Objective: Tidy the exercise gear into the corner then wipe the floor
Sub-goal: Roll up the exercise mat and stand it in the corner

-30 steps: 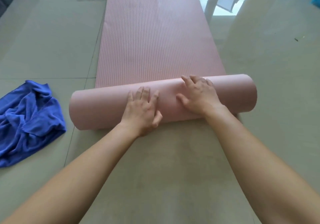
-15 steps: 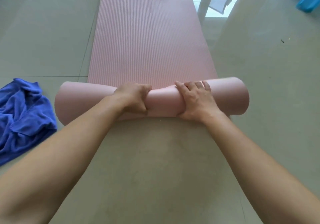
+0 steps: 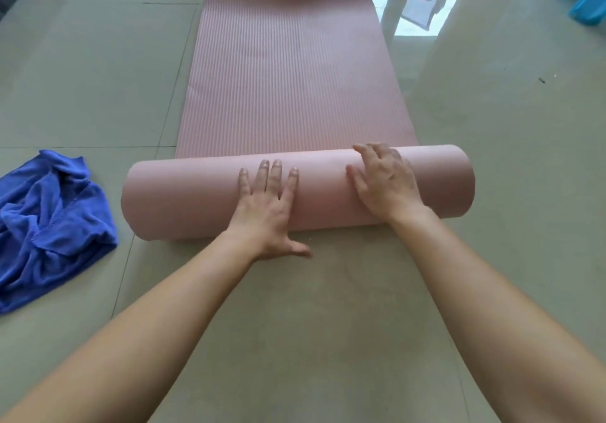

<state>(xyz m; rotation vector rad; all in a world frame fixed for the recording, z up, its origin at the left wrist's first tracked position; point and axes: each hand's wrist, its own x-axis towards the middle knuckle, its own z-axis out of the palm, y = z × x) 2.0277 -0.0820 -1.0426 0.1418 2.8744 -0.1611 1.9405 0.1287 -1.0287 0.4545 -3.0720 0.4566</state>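
Left hand, right hand pressing flat, fingers spread, grasping nothing, on pink mat roll; uneven pushing risking crooked, telescoping roll.

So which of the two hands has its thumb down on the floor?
The left hand: its thumb rests on the grey tiled floor, while the right hand lies wholly on the rolled pink foam mat.

Both forearms are bare to the frame's edge, and the left hand and right hand wear no rings or gloves.
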